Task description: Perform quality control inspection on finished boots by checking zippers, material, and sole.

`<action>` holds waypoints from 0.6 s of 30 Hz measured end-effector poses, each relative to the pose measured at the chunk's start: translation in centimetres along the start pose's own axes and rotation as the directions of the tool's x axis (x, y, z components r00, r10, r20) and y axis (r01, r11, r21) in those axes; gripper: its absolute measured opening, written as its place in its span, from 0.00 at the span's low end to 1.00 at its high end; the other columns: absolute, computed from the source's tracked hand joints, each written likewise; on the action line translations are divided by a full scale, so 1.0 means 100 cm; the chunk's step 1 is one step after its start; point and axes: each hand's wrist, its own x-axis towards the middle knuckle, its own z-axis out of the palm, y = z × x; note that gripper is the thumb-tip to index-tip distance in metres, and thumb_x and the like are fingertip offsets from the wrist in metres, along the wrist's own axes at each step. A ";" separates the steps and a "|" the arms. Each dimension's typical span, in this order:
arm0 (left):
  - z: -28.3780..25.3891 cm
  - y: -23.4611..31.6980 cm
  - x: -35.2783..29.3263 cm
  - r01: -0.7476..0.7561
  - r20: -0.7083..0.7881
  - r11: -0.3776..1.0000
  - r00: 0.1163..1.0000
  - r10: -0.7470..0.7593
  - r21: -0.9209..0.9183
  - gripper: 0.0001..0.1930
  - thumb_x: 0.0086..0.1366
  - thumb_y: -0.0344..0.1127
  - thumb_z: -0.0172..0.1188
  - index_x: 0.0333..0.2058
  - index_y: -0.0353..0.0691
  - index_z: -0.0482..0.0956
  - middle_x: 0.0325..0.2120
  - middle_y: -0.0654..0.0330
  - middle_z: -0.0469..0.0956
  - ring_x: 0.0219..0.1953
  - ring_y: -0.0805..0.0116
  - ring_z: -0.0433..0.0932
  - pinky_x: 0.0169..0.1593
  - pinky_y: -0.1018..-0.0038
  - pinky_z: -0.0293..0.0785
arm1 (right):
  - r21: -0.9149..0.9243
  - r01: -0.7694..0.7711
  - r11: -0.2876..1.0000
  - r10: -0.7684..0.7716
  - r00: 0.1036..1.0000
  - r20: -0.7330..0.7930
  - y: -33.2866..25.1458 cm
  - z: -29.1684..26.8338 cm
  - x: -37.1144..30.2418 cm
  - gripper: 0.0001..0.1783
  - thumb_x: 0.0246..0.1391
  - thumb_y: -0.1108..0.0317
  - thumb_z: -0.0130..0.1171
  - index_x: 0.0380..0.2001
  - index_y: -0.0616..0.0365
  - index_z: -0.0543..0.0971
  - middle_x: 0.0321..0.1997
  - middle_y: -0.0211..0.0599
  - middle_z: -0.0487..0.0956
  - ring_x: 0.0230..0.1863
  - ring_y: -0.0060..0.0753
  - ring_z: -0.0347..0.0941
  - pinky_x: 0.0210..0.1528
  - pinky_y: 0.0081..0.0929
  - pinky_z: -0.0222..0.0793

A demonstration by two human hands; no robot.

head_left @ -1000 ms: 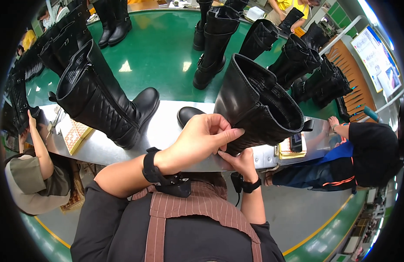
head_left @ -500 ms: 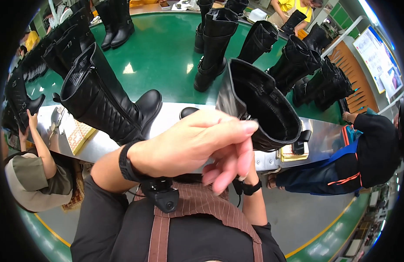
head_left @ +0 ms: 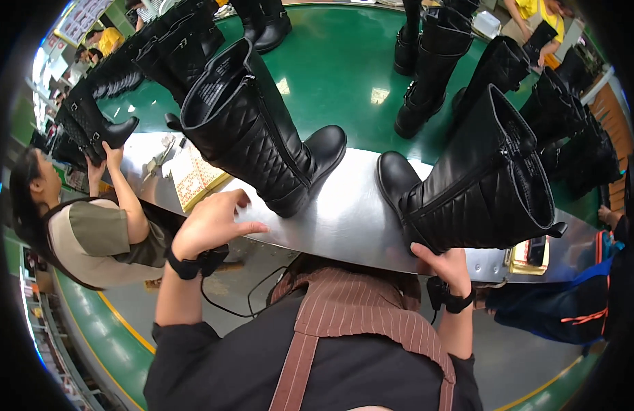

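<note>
Two tall black quilted boots with side zips stand on the metal edge of the bench. The left boot points its toe to the right, and the right boot points its toe left. My left hand hovers beside the left boot's heel with thumb and fingers apart, holding nothing. At the right boot's heel, my right hand grips the boot from below. Its thumb shows against the heel; the other fingers are mostly hidden.
Orange-patterned paper sheets lie left of the boots, near some metal tools. A yellow-edged pad sits at right. More black boots stand on the green belt. A co-worker at left holds another boot.
My left hand has moved away from the right boot, back to the left. The right boot has turned, so its zip side shows. The view has swung left.
</note>
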 end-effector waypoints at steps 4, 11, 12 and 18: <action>0.060 -0.021 0.044 -0.344 -0.316 0.825 0.924 0.214 -0.448 0.31 0.49 0.38 0.74 0.50 0.30 0.74 0.46 0.52 0.78 0.48 0.64 0.76 0.53 0.73 0.71 | -0.024 0.170 0.985 -0.170 0.985 -0.019 -0.013 0.016 0.015 0.27 0.43 0.62 0.73 0.45 0.65 0.78 0.44 0.40 0.80 0.45 0.33 0.75 0.51 0.29 0.68; 0.100 0.021 0.068 -0.105 -0.098 0.339 0.995 0.037 -0.935 0.22 0.59 0.30 0.65 0.52 0.37 0.74 0.47 0.63 0.76 0.49 0.73 0.73 0.56 0.74 0.67 | 0.488 -0.022 0.873 0.077 0.993 -0.093 -0.022 0.058 0.019 0.21 0.51 0.68 0.66 0.48 0.63 0.77 0.49 0.33 0.78 0.49 0.26 0.72 0.53 0.25 0.68; 0.104 0.033 0.065 -0.125 -0.114 0.287 0.992 0.055 -0.950 0.20 0.61 0.31 0.63 0.53 0.39 0.74 0.47 0.64 0.76 0.49 0.74 0.73 0.56 0.74 0.68 | 0.533 0.002 0.846 0.069 0.991 -0.114 -0.021 0.061 0.016 0.20 0.53 0.72 0.63 0.50 0.62 0.76 0.49 0.32 0.77 0.49 0.25 0.72 0.54 0.25 0.68; 0.121 0.078 0.061 -0.135 -0.163 -0.179 0.974 0.156 -0.975 0.20 0.65 0.29 0.55 0.56 0.34 0.69 0.52 0.57 0.73 0.54 0.65 0.73 0.60 0.64 0.69 | 0.752 0.149 0.642 0.021 0.977 -0.212 -0.013 0.063 0.009 0.20 0.52 0.76 0.58 0.51 0.62 0.74 0.49 0.34 0.77 0.50 0.28 0.73 0.56 0.27 0.68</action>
